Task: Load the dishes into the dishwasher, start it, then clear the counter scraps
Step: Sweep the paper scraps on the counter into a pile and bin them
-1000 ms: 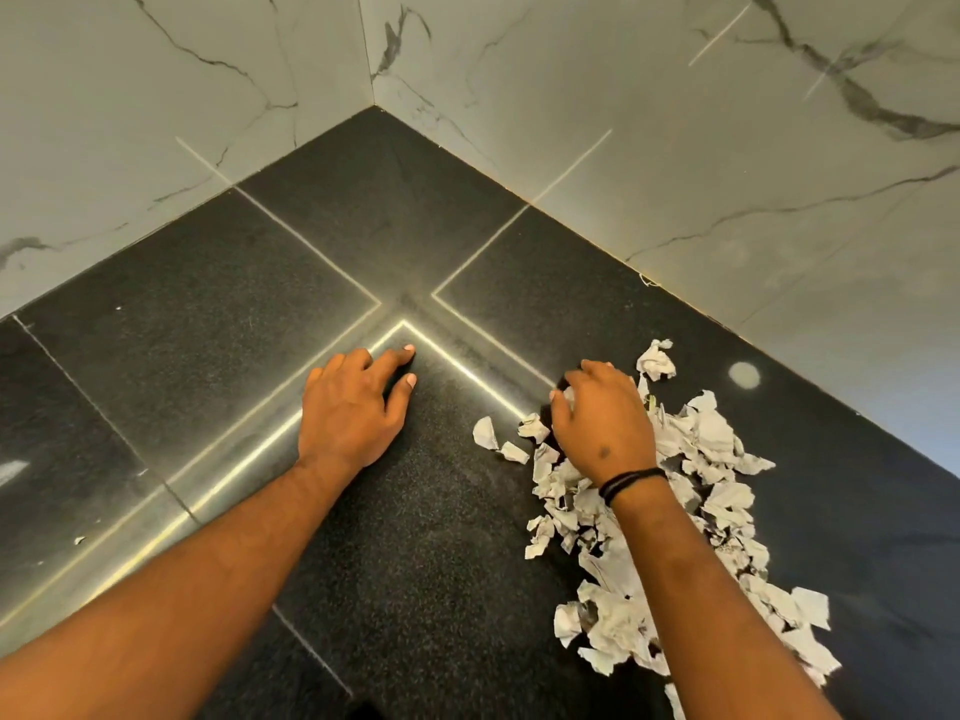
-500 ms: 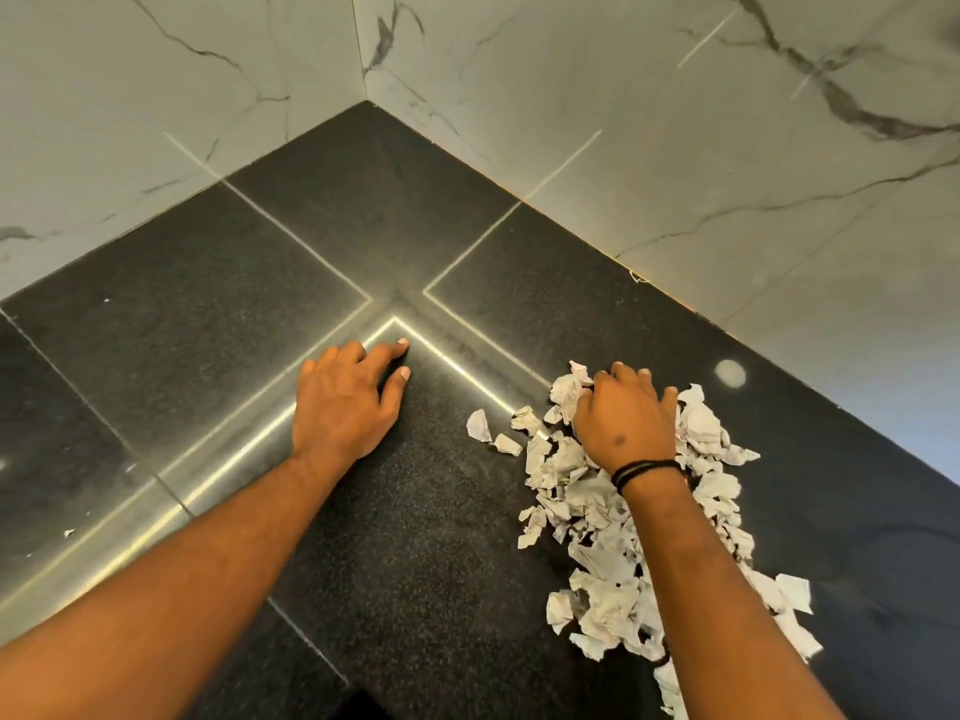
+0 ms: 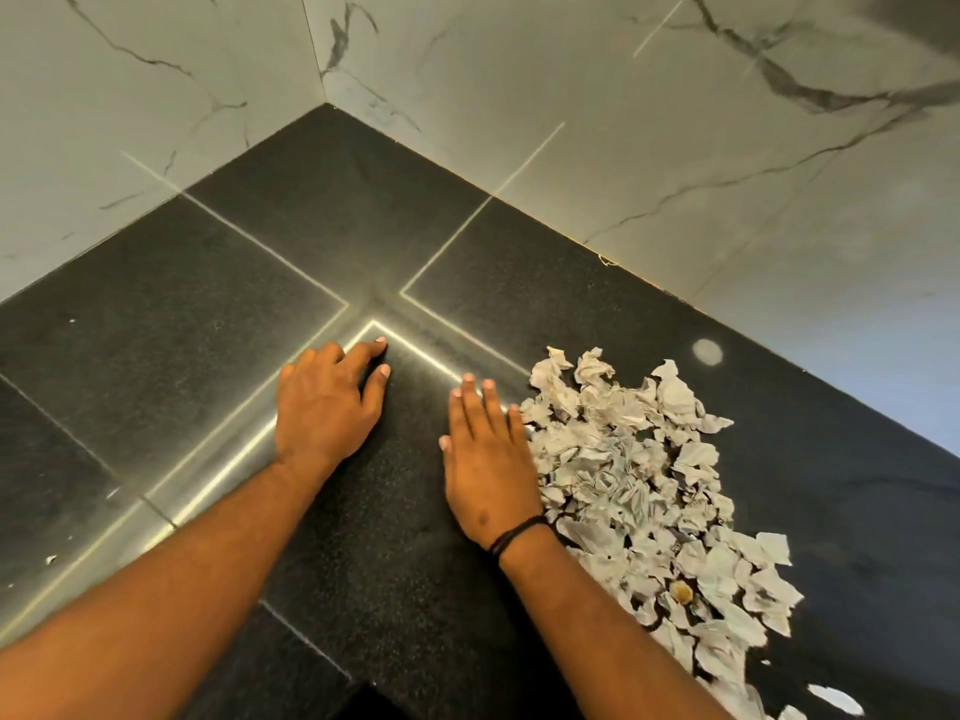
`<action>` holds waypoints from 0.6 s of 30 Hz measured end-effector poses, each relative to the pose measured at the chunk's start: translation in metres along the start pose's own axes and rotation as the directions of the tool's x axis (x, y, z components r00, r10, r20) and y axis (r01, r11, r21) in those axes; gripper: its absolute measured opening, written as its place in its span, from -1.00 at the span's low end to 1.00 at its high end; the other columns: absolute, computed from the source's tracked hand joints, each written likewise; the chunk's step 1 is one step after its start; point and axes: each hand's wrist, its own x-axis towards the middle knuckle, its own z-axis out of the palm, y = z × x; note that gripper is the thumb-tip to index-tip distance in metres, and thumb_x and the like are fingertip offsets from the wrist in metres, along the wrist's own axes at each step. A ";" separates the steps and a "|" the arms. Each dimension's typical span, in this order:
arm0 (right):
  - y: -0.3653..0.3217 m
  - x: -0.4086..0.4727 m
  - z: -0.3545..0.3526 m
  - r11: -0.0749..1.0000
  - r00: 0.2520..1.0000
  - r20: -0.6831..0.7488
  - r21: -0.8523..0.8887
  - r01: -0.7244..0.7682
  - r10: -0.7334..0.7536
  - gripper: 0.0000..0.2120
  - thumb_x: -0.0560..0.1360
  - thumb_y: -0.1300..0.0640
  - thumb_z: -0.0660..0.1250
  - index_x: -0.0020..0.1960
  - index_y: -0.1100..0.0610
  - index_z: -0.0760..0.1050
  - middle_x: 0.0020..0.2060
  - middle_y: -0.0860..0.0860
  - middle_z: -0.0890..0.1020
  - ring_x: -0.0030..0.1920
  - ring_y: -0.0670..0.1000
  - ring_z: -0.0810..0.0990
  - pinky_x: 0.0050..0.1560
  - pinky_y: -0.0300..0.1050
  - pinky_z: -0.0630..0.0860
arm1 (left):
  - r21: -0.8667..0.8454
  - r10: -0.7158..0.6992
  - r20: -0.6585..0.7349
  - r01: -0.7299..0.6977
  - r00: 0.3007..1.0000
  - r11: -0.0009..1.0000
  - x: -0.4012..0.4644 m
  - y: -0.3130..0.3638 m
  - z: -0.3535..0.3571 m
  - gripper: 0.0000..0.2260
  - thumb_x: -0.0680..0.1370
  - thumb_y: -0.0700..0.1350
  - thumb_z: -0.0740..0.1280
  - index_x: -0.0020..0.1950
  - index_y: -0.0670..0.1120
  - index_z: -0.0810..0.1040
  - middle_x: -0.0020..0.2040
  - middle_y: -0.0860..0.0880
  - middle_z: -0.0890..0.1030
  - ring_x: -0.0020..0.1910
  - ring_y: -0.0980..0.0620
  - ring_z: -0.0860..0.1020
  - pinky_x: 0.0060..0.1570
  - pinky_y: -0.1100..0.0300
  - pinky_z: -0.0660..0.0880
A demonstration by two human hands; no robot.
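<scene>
Clearing scraps: right hand (image 3: 488,459), flat with fingers straight, edges the paper scraps (image 3: 639,485) on the counter (image 3: 182,314); left hand (image 3: 327,402) rests relaxed beside them; next, likely gather the pile.

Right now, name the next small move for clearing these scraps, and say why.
Probably sweep the right hand rightward into the paper scraps, bunching them for pickup. It lies flat with straight fingers along the pile's left edge, holding nothing, and the pile sprawls loosely over the black counter. The left hand rests flat, away from the pile.

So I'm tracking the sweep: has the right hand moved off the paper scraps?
Yes. The right hand slid left off the paper scraps, toward the left hand.
</scene>
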 end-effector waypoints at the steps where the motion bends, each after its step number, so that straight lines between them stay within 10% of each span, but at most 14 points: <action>1: 0.008 -0.005 -0.002 1.000 1.000 0.009 -0.010 -0.029 0.030 -0.46 0.69 -0.01 -0.07 0.62 0.12 -0.09 0.62 0.05 -0.11 0.60 0.10 -0.22 0.59 0.17 -0.11 | 0.000 -0.001 0.009 0.001 1.000 1.000 0.000 0.000 0.000 -0.68 0.64 0.15 0.23 0.35 0.13 0.55 -0.17 -0.02 0.51 -0.15 -0.08 0.50 -0.14 0.02 0.35; 18: 0.039 0.034 -0.018 0.963 0.961 -0.069 0.058 -0.265 0.268 -0.29 0.65 -0.23 -0.06 0.63 0.15 -0.14 0.61 0.10 -0.16 0.60 0.11 -0.23 0.58 0.09 -0.19 | -0.036 0.010 0.049 -0.008 0.999 0.999 0.000 -0.002 -0.003 -0.65 0.64 0.17 0.20 0.39 0.14 0.51 -0.17 0.04 0.44 -0.14 -0.01 0.46 -0.09 0.01 0.40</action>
